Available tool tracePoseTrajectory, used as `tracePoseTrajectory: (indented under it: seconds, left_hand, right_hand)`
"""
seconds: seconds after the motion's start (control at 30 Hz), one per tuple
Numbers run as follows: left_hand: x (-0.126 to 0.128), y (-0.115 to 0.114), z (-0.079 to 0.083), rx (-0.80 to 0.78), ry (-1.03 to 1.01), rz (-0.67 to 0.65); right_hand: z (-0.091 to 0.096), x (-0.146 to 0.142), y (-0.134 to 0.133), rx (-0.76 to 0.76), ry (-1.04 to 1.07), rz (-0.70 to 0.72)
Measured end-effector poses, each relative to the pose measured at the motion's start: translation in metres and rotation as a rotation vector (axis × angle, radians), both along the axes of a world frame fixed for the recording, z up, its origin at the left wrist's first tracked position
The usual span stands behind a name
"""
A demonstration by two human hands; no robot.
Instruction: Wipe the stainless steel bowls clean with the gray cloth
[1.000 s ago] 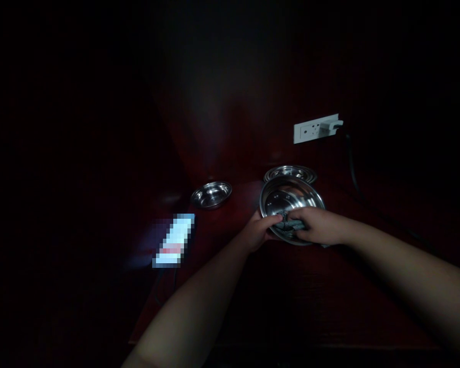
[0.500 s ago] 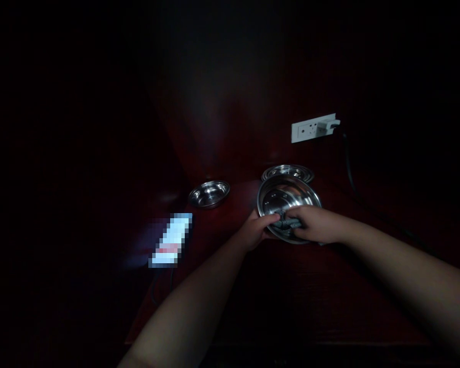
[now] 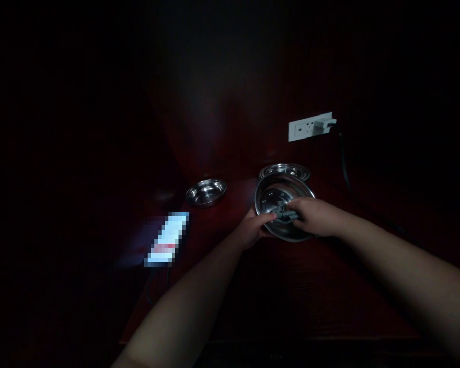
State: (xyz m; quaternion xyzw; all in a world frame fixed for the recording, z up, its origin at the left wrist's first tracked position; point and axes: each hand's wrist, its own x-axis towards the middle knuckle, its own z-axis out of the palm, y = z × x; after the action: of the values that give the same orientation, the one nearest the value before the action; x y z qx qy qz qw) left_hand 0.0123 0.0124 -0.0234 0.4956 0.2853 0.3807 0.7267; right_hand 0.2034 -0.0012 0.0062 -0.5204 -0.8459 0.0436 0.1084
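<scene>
A shiny metal bowl (image 3: 268,197) is tilted toward me above the dark red table. My left hand (image 3: 253,228) grips its lower left rim, thumb over the inside and fingers under it. In my right hand (image 3: 316,217) is a bunched greyish-green cloth (image 3: 287,214), pressed against the inner wall of the bowl. The left thumb tip lies close to the cloth; whether it touches cannot be made out. Behind the bowl stand several nested metal bowls (image 3: 285,168), partly covered by it. Another shallow metal bowl (image 3: 206,193) sits apart on the left.
A lit phone (image 3: 167,239), its screen blurred out, lies at the table's left edge with a thin cable below it. On the wall is a white socket (image 3: 301,129) with a plug (image 3: 324,124) and a dark cord (image 3: 344,158) hanging down. The surroundings are very dark.
My right hand and the cloth have moved slightly up inside the bowl. The left hand keeps its hold. The whole view has shifted a little.
</scene>
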Motion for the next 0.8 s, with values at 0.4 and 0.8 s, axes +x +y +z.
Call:
tracePoseTrajectory:
  seconds: [0.4,0.8]
  left_hand:
    - [0.0003,-0.0004,-0.0005,-0.004,0.003,0.011]
    - [0.0001,0.0008,-0.0013,0.012,-0.002,-0.007]
  right_hand:
    - [0.0019,-0.0010,-0.0038,-0.111,0.017,0.019]
    - [0.0012,-0.0035,-0.0073,-0.210,0.140,0.094]
